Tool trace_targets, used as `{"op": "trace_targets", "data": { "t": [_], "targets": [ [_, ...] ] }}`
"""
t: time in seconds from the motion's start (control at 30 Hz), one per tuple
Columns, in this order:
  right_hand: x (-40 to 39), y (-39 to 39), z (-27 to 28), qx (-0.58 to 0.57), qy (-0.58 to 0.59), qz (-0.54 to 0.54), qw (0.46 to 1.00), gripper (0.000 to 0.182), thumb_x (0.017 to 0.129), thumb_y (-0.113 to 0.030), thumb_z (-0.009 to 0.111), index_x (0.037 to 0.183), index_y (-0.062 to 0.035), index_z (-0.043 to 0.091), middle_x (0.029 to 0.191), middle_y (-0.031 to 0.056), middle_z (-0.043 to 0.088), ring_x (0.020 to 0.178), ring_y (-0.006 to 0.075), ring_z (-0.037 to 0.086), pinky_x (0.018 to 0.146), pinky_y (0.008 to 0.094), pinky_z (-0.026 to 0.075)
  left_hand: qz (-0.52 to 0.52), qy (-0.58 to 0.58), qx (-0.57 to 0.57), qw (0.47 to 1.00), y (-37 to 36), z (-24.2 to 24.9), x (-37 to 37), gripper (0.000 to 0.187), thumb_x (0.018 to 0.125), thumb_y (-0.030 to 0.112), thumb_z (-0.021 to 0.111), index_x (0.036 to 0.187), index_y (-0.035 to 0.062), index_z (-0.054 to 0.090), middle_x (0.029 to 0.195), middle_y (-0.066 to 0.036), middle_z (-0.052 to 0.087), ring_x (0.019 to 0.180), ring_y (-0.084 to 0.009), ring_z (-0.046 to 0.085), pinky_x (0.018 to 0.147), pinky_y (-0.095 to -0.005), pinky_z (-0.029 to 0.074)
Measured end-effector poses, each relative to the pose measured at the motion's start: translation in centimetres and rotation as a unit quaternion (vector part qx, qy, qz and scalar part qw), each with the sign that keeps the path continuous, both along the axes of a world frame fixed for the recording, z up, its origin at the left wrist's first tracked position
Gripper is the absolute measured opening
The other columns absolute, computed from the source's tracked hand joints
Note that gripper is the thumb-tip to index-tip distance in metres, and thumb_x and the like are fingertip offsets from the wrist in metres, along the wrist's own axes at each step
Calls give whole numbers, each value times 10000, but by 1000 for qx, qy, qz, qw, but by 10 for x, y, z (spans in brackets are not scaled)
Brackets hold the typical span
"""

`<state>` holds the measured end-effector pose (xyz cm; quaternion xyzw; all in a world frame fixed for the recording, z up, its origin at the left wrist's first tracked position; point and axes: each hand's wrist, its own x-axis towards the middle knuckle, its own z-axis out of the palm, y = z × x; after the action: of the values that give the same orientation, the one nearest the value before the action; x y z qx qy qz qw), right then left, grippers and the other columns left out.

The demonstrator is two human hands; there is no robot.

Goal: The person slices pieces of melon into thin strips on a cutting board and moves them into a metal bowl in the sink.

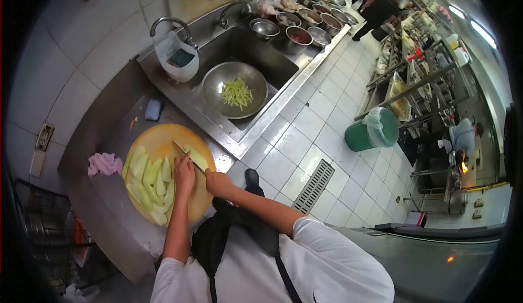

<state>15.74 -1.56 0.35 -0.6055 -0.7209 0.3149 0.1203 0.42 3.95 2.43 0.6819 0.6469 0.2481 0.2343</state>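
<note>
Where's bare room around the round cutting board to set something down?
Bare: steel counter between the crumpled pink cloth and blue block; far edge of the round yellow-orange board, beyond the pale green vegetable pieces.
Crowded: board's left half, under those pieces; its right side, with both hands and the knife; beyond the sink, steel bowls.

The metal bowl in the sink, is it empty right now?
No, the metal bowl in the sink holds a small heap of green strips.
</note>
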Motion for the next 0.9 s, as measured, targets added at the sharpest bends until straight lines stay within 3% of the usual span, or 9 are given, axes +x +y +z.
{"op": "trace_targets", "data": {
  "t": [0.03,0.07,0.17,0.27,0.37,0.43,0.53,0.73,0.9],
  "targets": [
    [1,-1,-1,14,13,-3,1000,219,920,-125,508,1054,42,554,772,249,697,690,447,696,630,552,551,6,-5,9,1000,-2,2,0,479,961,91,605,1436,107,548,1168,-248,558,1078,-455,585,920,-512,481],
    [4,-2,-3,28,25,-6,999,218,927,-134,506,1049,42,552,768,254,691,683,452,689,626,559,544,12,-10,0,1000,-4,4,0,649,951,81,616,1556,144,389,1226,-260,542,1095,-450,587,938,-516,473],
    [12,-2,0,40,51,-24,998,216,942,-150,510,1042,39,540,766,269,679,692,458,680,628,573,529,96,-81,48,991,-5,-26,2,644,933,80,641,1528,110,397,1215,-249,571,1083,-428,601,933,-509,480],
    [14,-7,2,39,62,-47,996,218,943,-148,525,1060,36,529,785,275,678,727,457,682,637,579,523,133,-123,8,983,-4,-29,-1,473,907,78,686,1351,11,537,1164,-194,631,1031,-344,636,903,-437,502],
    [25,-12,2,36,30,-34,998,238,935,-134,540,1101,35,521,805,270,681,751,455,683,638,582,519,121,-115,44,985,3,-71,-10,337,887,91,716,1190,0,603,1031,-162,665,941,-315,654,854,-414,515],
    [26,-15,-25,21,-8,10,1000,285,926,-125,546,1159,35,512,809,261,680,752,456,679,641,586,519,138,-152,17,979,3,-61,-5,242,842,57,738,1045,23,610,982,-175,655,942,-346,642,834,-435,505],
    [29,-18,41,20,0,-8,1000,254,946,-152,543,1125,27,527,749,265,672,682,463,671,608,588,518,167,-188,22,968,-2,-59,-4,259,817,85,781,1007,34,612,924,-153,666,822,-315,663,757,-419,515],
    [18,-19,56,30,-3,-7,1000,225,939,-155,562,1073,20,517,723,288,660,683,491,660,650,601,522,181,-232,-18,956,-2,-56,-7,321,877,167,777,1106,-2,629,1002,-147,692,794,-240,710,725,-393,560],
    [17,-20,58,51,-2,-19,999,210,921,-132,553,1053,32,551,698,274,664,659,472,671,602,584,534,82,-95,36,991,-8,-16,-12,368,864,117,755,1207,25,657,1153,-155,624,972,-309,672,852,-410,538]
  ]
}}
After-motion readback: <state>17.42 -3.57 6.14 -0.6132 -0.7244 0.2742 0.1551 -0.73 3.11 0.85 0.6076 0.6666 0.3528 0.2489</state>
